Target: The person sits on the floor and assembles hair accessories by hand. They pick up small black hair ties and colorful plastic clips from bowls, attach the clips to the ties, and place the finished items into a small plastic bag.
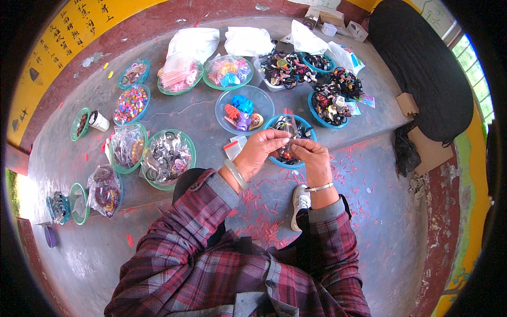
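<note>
My left hand [260, 153] and my right hand [312, 157] meet in front of me, thumbs and fingertips pinched together. Between them stands a small clear plastic bag [287, 124] with a reddish upper edge; both hands appear to grip its lower end. Whatever is inside the bag is too small to make out. Directly beneath my hands is a blue basin [311, 130] of dark hair ties, partly covered by my fingers. Beside my left hand lies a flat clear bag with a red strip [232, 150].
Beyond my hands a clear bowl [219, 108] holds colourful hair clips. Basins of hair accessories, such as the green basin [194, 153], spread left. At right are a blue basin [312, 108], a cardboard piece [432, 150] and a black cloth-covered shape [422, 68]. Red scraps [259, 222] litter the floor.
</note>
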`<state>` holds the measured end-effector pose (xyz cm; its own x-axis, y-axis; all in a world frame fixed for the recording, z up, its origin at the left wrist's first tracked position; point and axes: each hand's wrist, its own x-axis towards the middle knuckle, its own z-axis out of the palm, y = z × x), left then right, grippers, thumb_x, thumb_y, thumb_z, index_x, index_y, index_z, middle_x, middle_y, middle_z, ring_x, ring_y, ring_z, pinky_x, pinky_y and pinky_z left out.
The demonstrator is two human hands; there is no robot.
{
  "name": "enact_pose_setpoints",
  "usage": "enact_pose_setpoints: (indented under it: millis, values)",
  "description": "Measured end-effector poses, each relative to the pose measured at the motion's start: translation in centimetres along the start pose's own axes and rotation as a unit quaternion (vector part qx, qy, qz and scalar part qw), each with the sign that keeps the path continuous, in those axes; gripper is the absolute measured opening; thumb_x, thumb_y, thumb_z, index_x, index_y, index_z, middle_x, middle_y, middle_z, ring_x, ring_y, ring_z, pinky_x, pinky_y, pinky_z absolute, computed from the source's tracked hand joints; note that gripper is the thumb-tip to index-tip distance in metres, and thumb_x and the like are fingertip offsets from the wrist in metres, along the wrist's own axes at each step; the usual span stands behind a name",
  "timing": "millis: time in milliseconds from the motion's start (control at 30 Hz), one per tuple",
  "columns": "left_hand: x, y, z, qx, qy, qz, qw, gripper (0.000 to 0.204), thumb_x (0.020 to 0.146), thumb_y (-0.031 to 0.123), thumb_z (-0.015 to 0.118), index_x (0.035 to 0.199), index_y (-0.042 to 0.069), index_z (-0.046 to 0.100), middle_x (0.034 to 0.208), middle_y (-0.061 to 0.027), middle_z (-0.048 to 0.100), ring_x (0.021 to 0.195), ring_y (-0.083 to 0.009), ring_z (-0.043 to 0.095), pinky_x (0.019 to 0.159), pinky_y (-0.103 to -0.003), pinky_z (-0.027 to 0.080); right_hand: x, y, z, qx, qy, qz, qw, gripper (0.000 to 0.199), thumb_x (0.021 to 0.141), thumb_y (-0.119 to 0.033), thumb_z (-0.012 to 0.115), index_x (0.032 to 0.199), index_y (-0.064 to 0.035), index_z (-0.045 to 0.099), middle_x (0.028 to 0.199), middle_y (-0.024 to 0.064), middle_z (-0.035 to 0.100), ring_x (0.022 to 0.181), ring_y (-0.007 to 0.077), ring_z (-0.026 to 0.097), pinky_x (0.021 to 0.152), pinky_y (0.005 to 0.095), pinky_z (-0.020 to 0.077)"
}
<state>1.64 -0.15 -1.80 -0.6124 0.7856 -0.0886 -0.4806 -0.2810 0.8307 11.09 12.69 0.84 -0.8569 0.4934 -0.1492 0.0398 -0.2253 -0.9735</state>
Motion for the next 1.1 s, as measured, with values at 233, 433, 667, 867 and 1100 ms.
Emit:
enact_pose_setpoints:
  millis: [233, 433, 667, 867, 1100]
  values:
    - [-0.2, 0.5, 0.1, 0.032, 0.032, -0.013, 0.999, 0.024, 0.082, 0.017, 0.061, 0.101, 0.002, 0.062, 0.087, -0.0013, 0.063, 0.069, -0.0052, 0.052, 0.056, -0.018, 0.038, 0.6, 0.9, -0.2, 0.004, -0.021, -0.034, 0.999, 0.021, 0.076, 0.006, 0.059, 0.097, 0.0027, 0.059, 0.084, 0.0065, 0.063, 0.073, 0.0118, 0.06, 0.067, 0.0216, 0.0493]
    - [-0.3, 0.7, 0.5, 0.066, 0.048, 0.029, 0.996, 0.023, 0.082, 0.017, 0.061, 0.098, 0.0, 0.063, 0.086, -0.0017, 0.063, 0.071, -0.0055, 0.053, 0.062, -0.019, 0.04, 0.8, 1.1, -0.4, -0.019, -0.036, -0.001, 0.999, 0.032, 0.077, 0.006, 0.058, 0.108, 0.0022, 0.051, 0.09, 0.011, 0.061, 0.082, 0.0138, 0.059, 0.072, 0.0233, 0.0487]
    - [0.1, 0.0, -0.3, 0.187, 0.107, 0.103, 0.971, 0.019, 0.081, 0.014, 0.062, 0.092, -0.001, 0.064, 0.08, -0.0013, 0.063, 0.07, -0.0044, 0.052, 0.061, -0.019, 0.04, 0.6, 0.5, -0.4, -0.071, 0.025, -0.039, 0.996, 0.03, 0.076, 0.005, 0.058, 0.105, 0.0003, 0.054, 0.088, 0.0066, 0.06, 0.076, 0.0107, 0.056, 0.066, 0.0221, 0.0464]
    - [-0.2, 0.5, -0.1, 0.295, 0.152, 0.146, 0.932, 0.015, 0.079, 0.014, 0.064, 0.087, 0.002, 0.065, 0.068, 0.0023, 0.059, 0.057, -0.0026, 0.047, 0.049, -0.019, 0.038, 0.6, 0.1, -1.2, -0.114, 0.103, -0.174, 0.973, 0.019, 0.076, 0.005, 0.057, 0.094, -0.0023, 0.061, 0.083, 0.0001, 0.059, 0.07, 0.0053, 0.051, 0.061, 0.0188, 0.0428]
    - [0.2, 0.5, -0.2, 0.473, 0.162, 0.353, 0.791, 0.009, 0.071, 0.009, 0.067, 0.077, 0.004, 0.063, 0.069, -0.0041, 0.06, 0.059, -0.0147, 0.055, 0.054, -0.027, 0.043, -0.5, -1.8, -0.8, -0.042, 0.101, -0.202, 0.973, 0.02, 0.077, 0.005, 0.057, 0.095, -0.0013, 0.061, 0.087, 0.0002, 0.059, 0.076, 0.0048, 0.051, 0.066, 0.0179, 0.0421]
